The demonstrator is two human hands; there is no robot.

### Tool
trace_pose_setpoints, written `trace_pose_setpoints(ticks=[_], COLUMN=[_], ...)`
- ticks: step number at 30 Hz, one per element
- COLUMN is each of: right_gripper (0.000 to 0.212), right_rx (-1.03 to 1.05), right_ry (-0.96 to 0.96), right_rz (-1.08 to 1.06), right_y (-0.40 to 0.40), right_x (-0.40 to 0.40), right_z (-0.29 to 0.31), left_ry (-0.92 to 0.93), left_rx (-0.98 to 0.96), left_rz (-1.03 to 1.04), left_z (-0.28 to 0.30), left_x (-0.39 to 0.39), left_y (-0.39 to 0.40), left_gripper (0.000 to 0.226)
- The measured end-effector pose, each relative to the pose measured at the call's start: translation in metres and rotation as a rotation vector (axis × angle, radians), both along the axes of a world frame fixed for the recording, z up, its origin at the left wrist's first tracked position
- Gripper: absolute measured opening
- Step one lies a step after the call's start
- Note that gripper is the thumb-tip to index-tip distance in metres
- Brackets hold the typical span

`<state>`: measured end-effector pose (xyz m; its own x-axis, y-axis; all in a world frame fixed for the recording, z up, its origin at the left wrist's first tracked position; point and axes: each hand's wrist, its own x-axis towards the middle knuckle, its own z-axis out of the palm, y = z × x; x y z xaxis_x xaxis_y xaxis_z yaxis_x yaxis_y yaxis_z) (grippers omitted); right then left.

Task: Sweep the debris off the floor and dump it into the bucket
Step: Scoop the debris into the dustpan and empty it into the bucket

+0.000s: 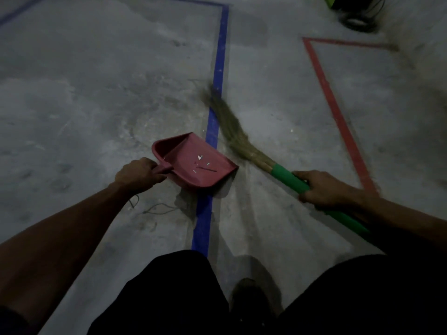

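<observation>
A red dustpan point(191, 163) sits low on the grey concrete floor, its mouth facing right across a blue tape line. My left hand point(137, 175) grips its short handle. A few small white scraps and a dark stick point(202, 163) lie inside the pan. My right hand point(324, 189) grips the green handle of a grass broom point(287, 177). The blurred bristles point(227, 122) stretch up and left over the blue line, just right of the pan's mouth. A dark round container that may be the bucket point(360, 10) stands at the top right, blurred.
A blue tape line point(219, 76) runs down the floor's middle, and a red tape outline point(338, 114) lies to the right. A thin string point(154, 209) lies on the floor below the pan. My dark-clothed legs and a shoe point(251, 296) fill the bottom.
</observation>
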<state>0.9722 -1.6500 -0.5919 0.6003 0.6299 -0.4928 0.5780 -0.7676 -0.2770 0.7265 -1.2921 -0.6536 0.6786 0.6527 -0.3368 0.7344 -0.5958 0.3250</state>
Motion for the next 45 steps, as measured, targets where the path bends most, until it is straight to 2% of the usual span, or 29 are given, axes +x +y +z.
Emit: trace_pose_setpoints(ticks=[5,10,15,20,24,30,33,39,45], right_gripper=[0.067,0.070,0.068,0.065,0.070,0.064,0.063,0.070,0.067], right_rx=[0.037,0.193,0.102,0.062,0.097,0.246,0.225,0.068,0.201], right_ry=[0.067,0.065,0.049,0.175,0.276,0.155,0.168,0.253,0.288], right_rz=[0.144,-0.030,-0.154,-0.003,-0.053,-0.206,-0.282,-0.040,-0.066], right_y=[-0.016,-0.036,-0.013,-0.007,-0.022,-0.027,-0.015,-0.001,-0.022], right_x=[-0.035,-0.019,0.014,-0.038,-0.061,-0.028,-0.016,-0.072,-0.067], right_z=[-0.002,0.021,0.015,-0.013,-0.005,0.016,0.011,-0.009,0.009], left_ry=[0.008,-0.009,-0.011,0.013,0.017,0.025,0.039,0.046,0.071], left_rx=[-0.005,-0.022,-0.029,-0.038,-0.044,-0.057,-0.055,-0.045,-0.027], left_rz=[0.004,0.014,0.014,0.021,0.015,0.049,0.062,0.070,0.061], left_z=[-0.002,-0.001,0.001,-0.003,-0.002,0.008,0.011,0.009,0.009], left_x=[0.003,-0.001,-0.006,-0.012,-0.010,-0.025,-0.040,-0.046,-0.047], left_y=[-0.001,-0.001,-0.001,0.002,0.001,0.005,0.009,0.008,0.007], left_gripper=[0.032,0.030,0.026,0.029,0.029,0.031,0.032,0.030,0.026])
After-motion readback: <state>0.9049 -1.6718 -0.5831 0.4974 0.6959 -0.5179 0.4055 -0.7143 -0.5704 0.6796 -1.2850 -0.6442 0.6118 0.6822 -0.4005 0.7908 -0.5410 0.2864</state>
